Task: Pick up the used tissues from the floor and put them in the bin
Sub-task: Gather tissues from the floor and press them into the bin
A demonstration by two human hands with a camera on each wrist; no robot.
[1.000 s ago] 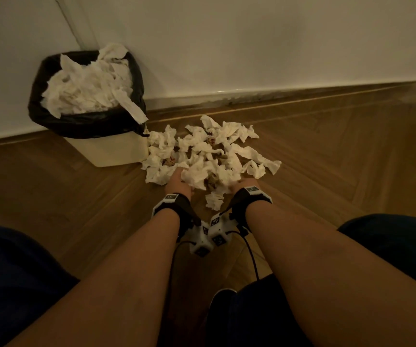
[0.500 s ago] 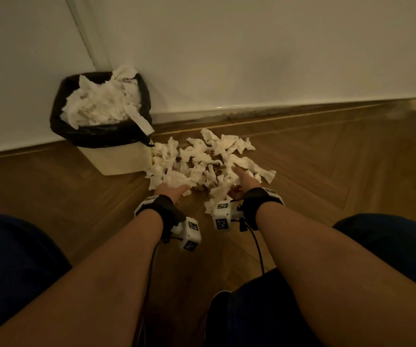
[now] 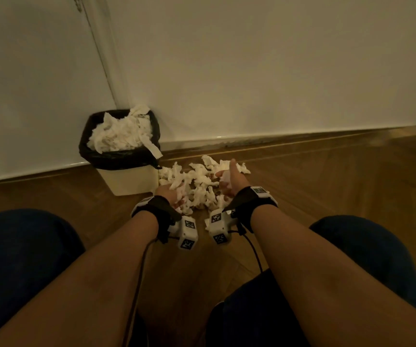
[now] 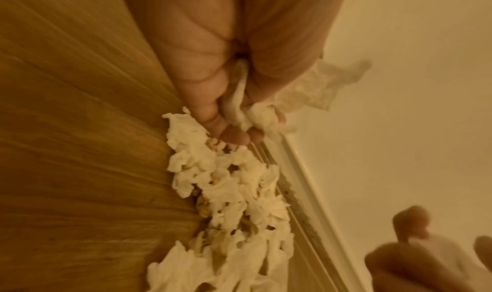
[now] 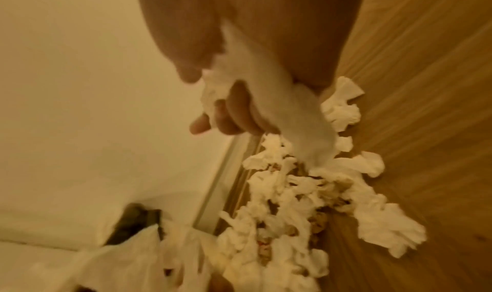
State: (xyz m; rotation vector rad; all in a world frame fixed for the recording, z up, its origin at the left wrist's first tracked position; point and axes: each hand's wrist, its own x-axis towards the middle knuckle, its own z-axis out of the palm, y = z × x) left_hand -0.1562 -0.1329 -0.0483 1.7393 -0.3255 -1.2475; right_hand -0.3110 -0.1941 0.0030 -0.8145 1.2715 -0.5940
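So my left hand (image 3: 170, 195) is curled round a small wad of tissue (image 4: 241, 98), a twist of it squeezed between the fingers (image 4: 234, 135) with a loose flap sticking out the far side, and my right hand (image 3: 229, 182) has its own bunch clamped between thumb and fingers, with a long tail (image 5: 301, 115) trailing down toward the heap. Both hands sit right at the near edge of the pile of tissues (image 3: 201, 186), which is spread over the wooden floor (image 3: 327, 196) just beside the bin (image 3: 129, 180), and the bin stands in the corner against the wall (image 3: 252, 71). Tip from where I'm crouching: I reckon the trick is to bunch each handful tight before lifting, because this stuff is light and floppy and that dangling tail will probably drag neighbours along or shed bits halfway. The bin liner (image 3: 86, 151) is already heaped close to the rim with tissues, one strip (image 3: 153, 149) hanging over the front edge, so I'd drop these in the middle and press them down a bit rather than just tossing, or they'll likely roll straight back off. Plenty left on the floor, so more trips to go I think.
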